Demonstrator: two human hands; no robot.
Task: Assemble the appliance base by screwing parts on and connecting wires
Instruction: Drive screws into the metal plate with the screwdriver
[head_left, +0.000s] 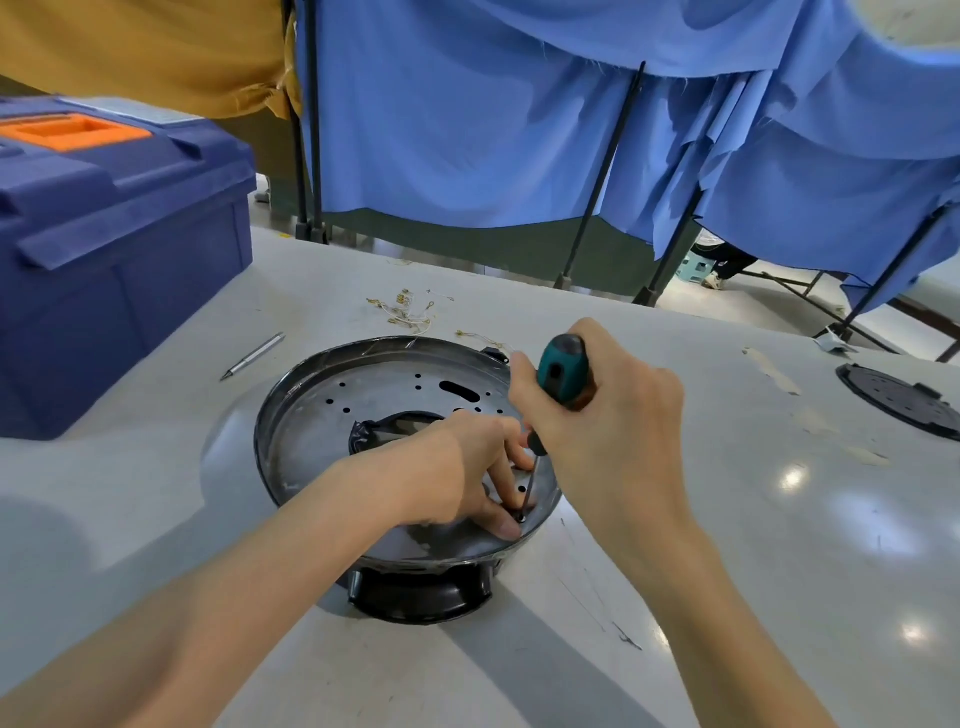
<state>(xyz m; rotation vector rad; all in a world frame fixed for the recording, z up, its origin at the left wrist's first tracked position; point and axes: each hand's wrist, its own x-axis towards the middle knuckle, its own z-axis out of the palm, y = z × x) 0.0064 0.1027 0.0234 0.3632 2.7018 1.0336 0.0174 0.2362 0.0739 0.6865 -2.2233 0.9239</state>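
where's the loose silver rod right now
In the head view, the silver rod lies on the table at left. It sits between the blue toolbox and the appliance base and touches neither.

Left hand (457, 467) and right hand (608, 415), both bare.
Forearms (260, 597) uncovered down to the lower edge; left thumbnail (508, 530) short and plain.

Appliance base (332, 415): dull brushed metal plate, glossy black plastic rim. Desk (727, 545): smooth, glossy grey (scuffed in places). Toolbox (119, 249): matt blue plastic. Curtains (467, 130): blue cloth.
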